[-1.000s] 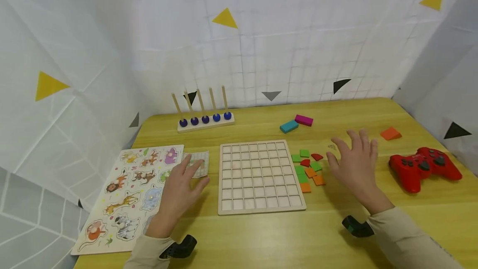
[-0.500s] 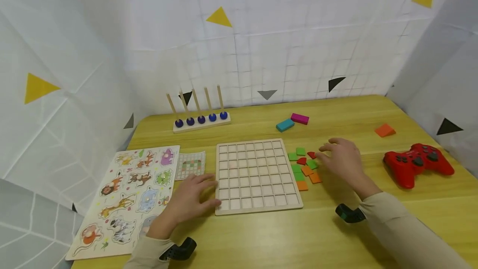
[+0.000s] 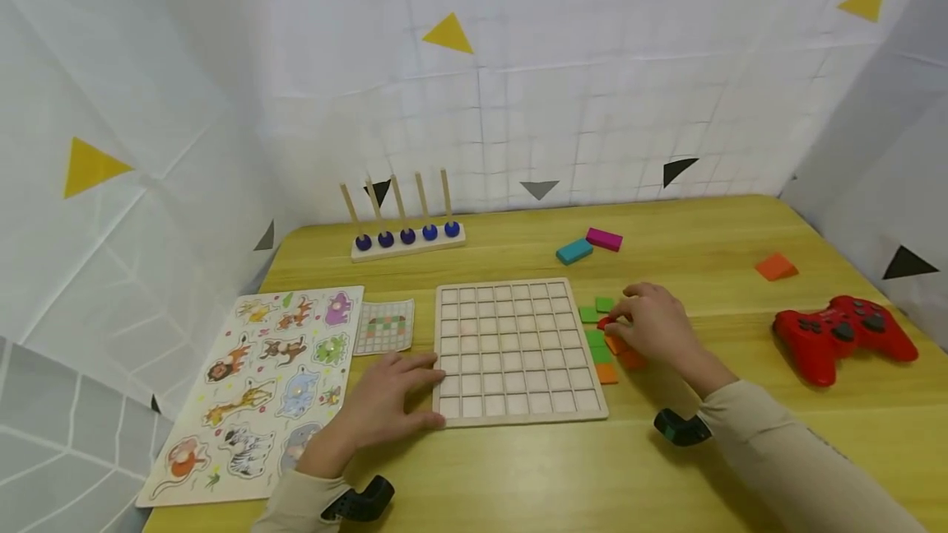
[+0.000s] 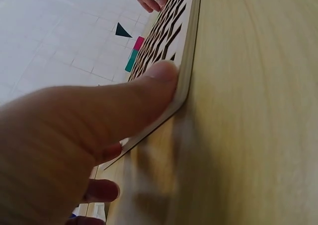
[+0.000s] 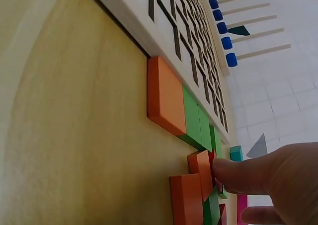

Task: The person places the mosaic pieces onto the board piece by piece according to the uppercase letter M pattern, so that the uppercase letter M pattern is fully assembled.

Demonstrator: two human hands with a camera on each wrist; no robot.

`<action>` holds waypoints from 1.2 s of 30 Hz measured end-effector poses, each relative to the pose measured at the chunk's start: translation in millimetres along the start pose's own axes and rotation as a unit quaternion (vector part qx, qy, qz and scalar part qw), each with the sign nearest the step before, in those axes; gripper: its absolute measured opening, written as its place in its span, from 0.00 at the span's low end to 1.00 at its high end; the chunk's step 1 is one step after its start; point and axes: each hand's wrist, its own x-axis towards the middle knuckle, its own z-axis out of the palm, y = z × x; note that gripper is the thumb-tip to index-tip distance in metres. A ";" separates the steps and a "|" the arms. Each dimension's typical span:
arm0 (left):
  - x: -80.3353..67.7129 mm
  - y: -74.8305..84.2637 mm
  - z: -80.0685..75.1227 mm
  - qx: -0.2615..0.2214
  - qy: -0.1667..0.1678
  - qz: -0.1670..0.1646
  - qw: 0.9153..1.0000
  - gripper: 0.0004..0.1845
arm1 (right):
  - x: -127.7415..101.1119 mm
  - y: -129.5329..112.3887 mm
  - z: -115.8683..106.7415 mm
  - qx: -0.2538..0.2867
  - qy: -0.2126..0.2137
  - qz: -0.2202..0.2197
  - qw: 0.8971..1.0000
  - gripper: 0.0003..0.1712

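A pale wooden grid board [image 3: 518, 348] lies in the middle of the table. My left hand [image 3: 388, 401] rests at its near left corner, thumb [image 4: 164, 73] on the rim and fingers loosely bent along the left side. My right hand [image 3: 655, 327] reaches down into the small pile right of the board. Its thumb [image 5: 231, 173] is right at a red tile [image 3: 604, 323] with a curved edge; I cannot tell whether the fingers pinch it. Around it lie green tiles [image 3: 598, 347] and orange tiles [image 3: 606, 373], some partly hidden by the hand.
Left are a patterned grid card [image 3: 385, 327] and an animal puzzle board [image 3: 244, 401]. A peg stand [image 3: 407, 241] with blue beads stands at the back, with teal [image 3: 573, 251] and magenta blocks [image 3: 604, 238]. An orange piece [image 3: 776, 266] and red game controller [image 3: 844, 336] lie right.
My right hand has moved left and down from above the table to the tile pile. My left hand has moved from over the card to the board's near left corner.
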 end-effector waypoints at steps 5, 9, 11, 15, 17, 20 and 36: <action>0.1 -0.9 -0.5 -0.018 -0.010 0.002 1.000 0.32 | 3.5 3.1 -0.4 0.010 -0.006 0.011 1.000 0.12; -0.7 -3.0 -0.2 -0.033 -0.014 0.006 0.999 0.32 | 8.6 4.5 -3.2 0.014 -0.033 0.011 0.999 0.13; -1.3 -4.2 -0.1 -0.039 -0.014 0.009 0.999 0.32 | 10.7 5.8 -4.0 0.016 -0.045 0.007 0.999 0.14; -1.8 -5.7 0.2 -0.049 -0.015 0.013 0.999 0.33 | 11.6 8.5 -4.9 0.025 -0.065 0.001 0.998 0.16; -1.8 -6.0 0.6 -0.057 -0.017 0.012 0.998 0.33 | 11.1 10.1 -4.8 0.029 -0.071 0.000 0.997 0.17; -2.1 -6.2 1.0 -0.074 -0.020 0.007 0.997 0.33 | 10.3 11.0 -5.0 0.037 -0.074 -0.001 0.997 0.18; -3.3 -9.2 4.6 -0.103 -0.035 -0.003 0.994 0.34 | 18.3 20.2 0.1 0.071 -0.067 0.005 0.995 0.16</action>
